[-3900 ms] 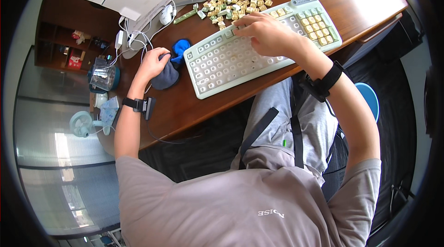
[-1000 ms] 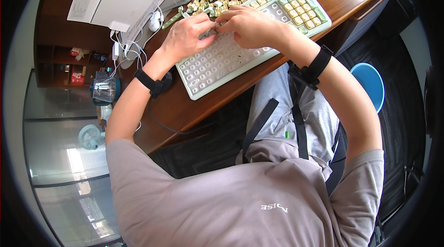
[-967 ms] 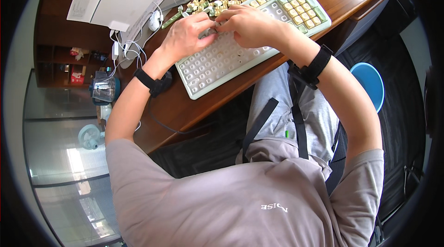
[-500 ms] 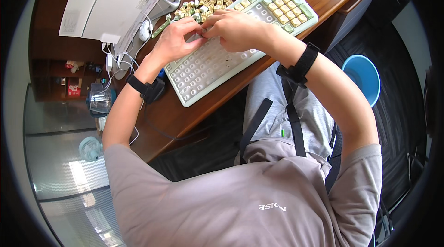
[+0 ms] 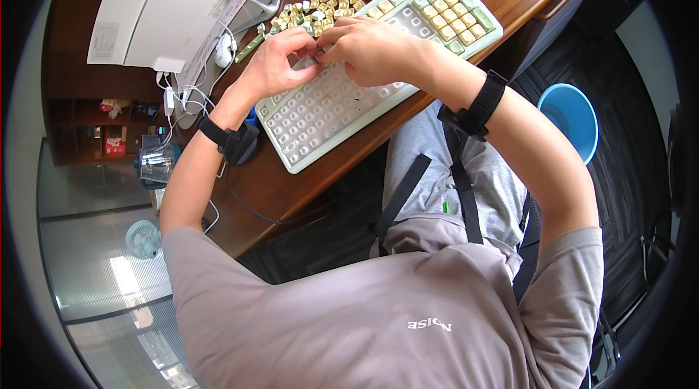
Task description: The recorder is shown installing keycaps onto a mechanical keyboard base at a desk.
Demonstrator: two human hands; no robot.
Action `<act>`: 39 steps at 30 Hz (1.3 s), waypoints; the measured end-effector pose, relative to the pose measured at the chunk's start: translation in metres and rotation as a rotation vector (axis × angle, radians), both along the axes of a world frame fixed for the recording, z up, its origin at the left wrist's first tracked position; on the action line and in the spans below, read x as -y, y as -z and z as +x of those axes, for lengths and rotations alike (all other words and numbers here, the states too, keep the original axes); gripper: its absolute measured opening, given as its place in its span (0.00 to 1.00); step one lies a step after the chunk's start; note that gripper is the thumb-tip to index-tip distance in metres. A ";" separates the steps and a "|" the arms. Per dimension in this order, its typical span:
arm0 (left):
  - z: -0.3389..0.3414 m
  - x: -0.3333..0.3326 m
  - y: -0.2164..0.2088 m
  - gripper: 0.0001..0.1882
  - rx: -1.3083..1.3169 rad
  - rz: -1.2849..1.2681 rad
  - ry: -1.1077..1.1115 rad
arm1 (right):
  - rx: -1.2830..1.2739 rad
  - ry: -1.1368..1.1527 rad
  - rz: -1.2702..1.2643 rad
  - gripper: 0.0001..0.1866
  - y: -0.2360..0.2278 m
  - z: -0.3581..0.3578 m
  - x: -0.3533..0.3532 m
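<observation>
A pale green keyboard lies aslant on the wooden desk. Most of its main block shows bare switches, while yellow and green caps fill the number pad. My left hand and my right hand meet over its far left part, thumbs and fingers curled in and fingertips almost touching. Whatever is between the fingertips is too small and hidden to make out. Just beyond the hands, a heap of loose yellow, green and white keycaps covers part of the desk.
A white monitor back stands on the far left, with white cables beside it. A clear jug and a small fan are at the left. A blue bin stands right of my legs.
Both hands stay at the same spot on the keyboard with only slight finger movement. The whole view has shifted a little.
</observation>
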State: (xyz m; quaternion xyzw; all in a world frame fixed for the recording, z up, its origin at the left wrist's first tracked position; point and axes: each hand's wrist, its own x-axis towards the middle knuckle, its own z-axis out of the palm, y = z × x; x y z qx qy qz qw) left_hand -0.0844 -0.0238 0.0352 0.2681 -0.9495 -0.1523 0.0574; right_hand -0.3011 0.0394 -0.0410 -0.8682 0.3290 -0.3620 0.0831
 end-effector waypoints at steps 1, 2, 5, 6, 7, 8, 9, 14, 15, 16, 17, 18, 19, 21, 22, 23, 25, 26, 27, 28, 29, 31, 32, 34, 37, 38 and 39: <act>0.000 0.001 0.001 0.12 -0.006 0.027 -0.015 | -0.006 0.003 0.006 0.23 0.000 0.000 0.000; 0.001 0.001 0.001 0.12 -0.008 0.061 -0.038 | -0.007 0.003 0.006 0.23 0.000 0.000 0.000; 0.003 0.003 0.000 0.12 0.022 0.109 -0.055 | -0.018 0.008 -0.005 0.24 0.001 0.000 0.000; 0.003 0.004 0.001 0.12 0.029 0.104 -0.061 | -0.019 0.006 0.002 0.24 0.001 0.001 0.000; 0.003 0.004 0.001 0.13 0.025 0.128 -0.075 | -0.009 0.007 -0.012 0.24 0.001 0.001 0.001; 0.004 0.004 0.001 0.13 0.020 0.153 -0.090 | -0.004 0.010 -0.023 0.24 0.002 0.001 0.001; 0.004 0.004 0.001 0.13 0.020 0.155 -0.092 | 0.000 0.006 -0.025 0.24 0.002 0.002 0.001; 0.004 0.002 0.003 0.12 0.007 0.143 -0.060 | -0.021 0.009 0.005 0.23 0.002 0.003 0.002; 0.005 0.002 0.003 0.12 0.007 0.143 -0.057 | -0.021 0.012 0.005 0.23 0.002 0.003 0.003; 0.005 0.002 0.003 0.12 0.011 0.108 -0.036 | -0.018 0.019 -0.017 0.20 0.002 0.003 0.003; 0.006 0.002 0.003 0.12 0.016 0.073 -0.014 | -0.015 0.027 -0.035 0.17 0.001 0.003 0.003; 0.007 0.002 0.004 0.12 0.018 0.074 -0.010 | -0.014 0.030 -0.038 0.17 0.001 0.004 0.002; 0.007 0.003 0.005 0.12 0.005 0.036 0.031 | -0.020 0.034 -0.029 0.17 0.000 0.004 0.002; 0.008 0.005 0.006 0.13 0.007 0.006 0.097 | -0.011 0.063 -0.014 0.17 -0.001 0.004 0.001; 0.008 0.006 0.007 0.12 -0.009 0.009 0.095 | -0.042 0.042 0.018 0.19 -0.002 0.003 0.001; 0.007 0.008 0.007 0.12 -0.019 0.017 0.101 | -0.066 0.028 0.053 0.21 -0.003 0.003 0.000; 0.006 0.010 0.008 0.12 -0.032 0.011 0.143 | -0.051 0.043 0.084 0.20 -0.005 0.003 0.001; 0.005 0.012 0.008 0.12 -0.025 0.003 0.158 | -0.075 0.017 0.115 0.19 -0.006 0.004 0.001; 0.003 0.013 0.008 0.12 -0.020 -0.001 0.166 | -0.028 0.058 0.118 0.19 -0.007 0.004 0.001; 0.003 0.013 0.008 0.12 -0.024 -0.011 0.179 | -0.072 0.049 0.146 0.18 -0.009 0.005 0.003; 0.002 0.014 0.008 0.12 -0.028 -0.015 0.185 | -0.118 0.031 0.179 0.18 -0.010 0.006 0.004; 0.001 0.017 0.009 0.13 0.011 -0.002 0.210 | -0.087 0.053 0.189 0.16 -0.010 0.007 0.005; 0.002 0.018 0.009 0.13 0.004 0.055 0.180 | -0.097 0.063 0.194 0.16 -0.010 0.008 0.006; 0.003 0.021 0.011 0.14 -0.010 0.136 0.147 | -0.118 0.065 0.213 0.16 -0.010 0.010 0.007; 0.007 0.025 0.016 0.14 -0.028 0.189 0.098 | -0.095 0.062 0.182 0.16 -0.007 0.011 0.007; 0.008 0.026 0.018 0.14 -0.029 0.179 0.104 | -0.086 0.063 0.183 0.15 -0.007 0.012 0.007; 0.009 0.027 0.019 0.14 -0.040 0.193 0.098 | -0.057 0.056 0.162 0.15 -0.007 0.013 0.008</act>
